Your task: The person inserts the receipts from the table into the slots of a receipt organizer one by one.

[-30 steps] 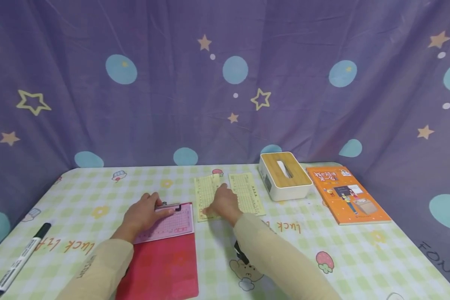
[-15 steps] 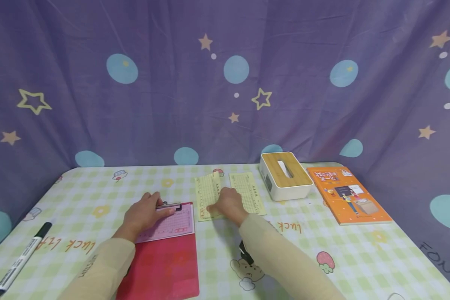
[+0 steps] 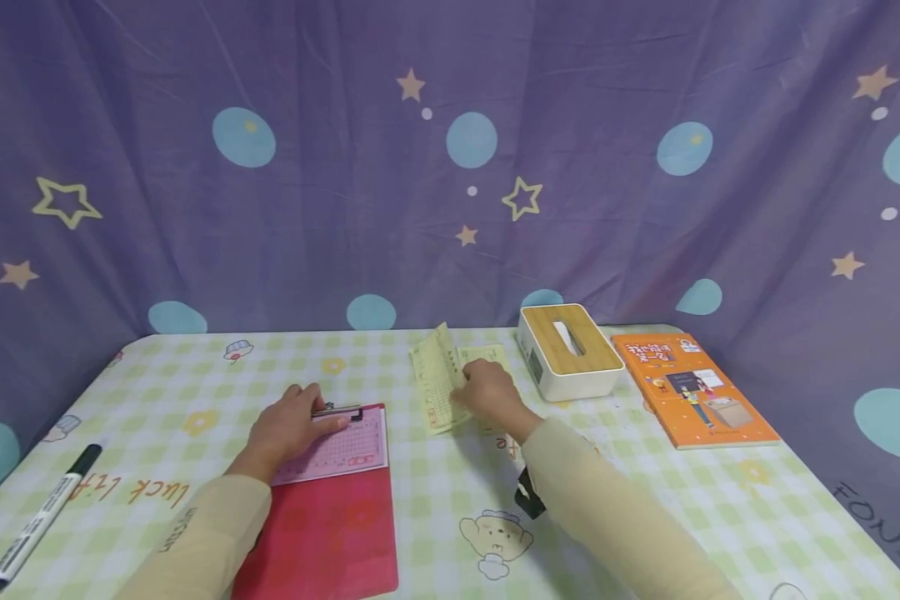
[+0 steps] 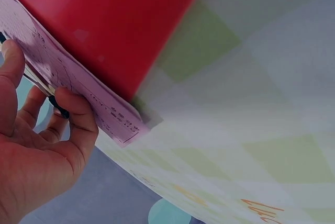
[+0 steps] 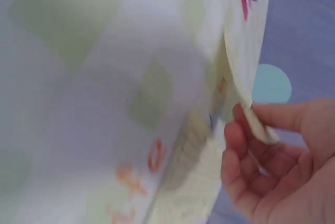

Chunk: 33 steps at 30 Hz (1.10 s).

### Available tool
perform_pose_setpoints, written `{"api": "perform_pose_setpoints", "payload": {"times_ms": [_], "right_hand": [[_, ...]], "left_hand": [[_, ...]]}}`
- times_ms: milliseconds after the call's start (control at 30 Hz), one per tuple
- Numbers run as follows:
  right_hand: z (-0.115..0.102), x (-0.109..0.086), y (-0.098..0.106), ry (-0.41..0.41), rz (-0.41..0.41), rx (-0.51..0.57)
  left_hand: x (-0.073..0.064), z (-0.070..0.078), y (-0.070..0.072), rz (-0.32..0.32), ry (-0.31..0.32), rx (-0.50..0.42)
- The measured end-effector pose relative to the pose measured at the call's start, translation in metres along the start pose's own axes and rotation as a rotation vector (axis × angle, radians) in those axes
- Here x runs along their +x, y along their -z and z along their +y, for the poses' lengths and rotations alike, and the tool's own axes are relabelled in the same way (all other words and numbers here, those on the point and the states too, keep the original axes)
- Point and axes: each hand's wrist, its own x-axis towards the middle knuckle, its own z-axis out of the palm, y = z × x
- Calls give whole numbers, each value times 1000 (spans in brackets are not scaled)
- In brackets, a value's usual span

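My left hand (image 3: 285, 429) grips the metal clip at the top of a red clipboard (image 3: 326, 533), which lies on the table. Under that clip is a pink printed slip (image 3: 360, 443). The left wrist view shows curled fingers around the clip (image 4: 41, 80), with the pink paper beside them. My right hand (image 3: 491, 393) pinches the right side of a yellow printed slip (image 3: 437, 385), and the paper rises from the table. In the right wrist view thumb and forefinger hold its edge. Another yellow slip (image 3: 483, 357) lies flat behind and below the right hand, partly hidden by it.
A white tissue box (image 3: 573, 379) with a wooden lid stands right of the slips. Beyond it lies an orange book (image 3: 693, 392). A black-and-white marker (image 3: 45, 521) rests at the left table edge. A purple curtain (image 3: 450, 167) hangs behind the table.
My right hand has moved right and lifted the yellow slip off the tablecloth, so it now bends upward and has shifted right. The left hand and clipboard have stayed in place.
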Motion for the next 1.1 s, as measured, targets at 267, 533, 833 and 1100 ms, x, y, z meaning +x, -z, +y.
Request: {"api": "perform_pose_setpoints", "payload": {"times_ms": [267,533,833,1100], "right_hand": [[12,-11,24,184,-100,52],[9,-41,33,335,-91,133],[-11,-58,16,479,-275,257],[-34,-50,-16,448,-411,274]], "left_hand": [[-1,0,0,8,0,-3],[2,-2,-2,17,-9,-2],[0,-2,0,38,-27,14],[-1,-1,0,43,-49,-43]]}}
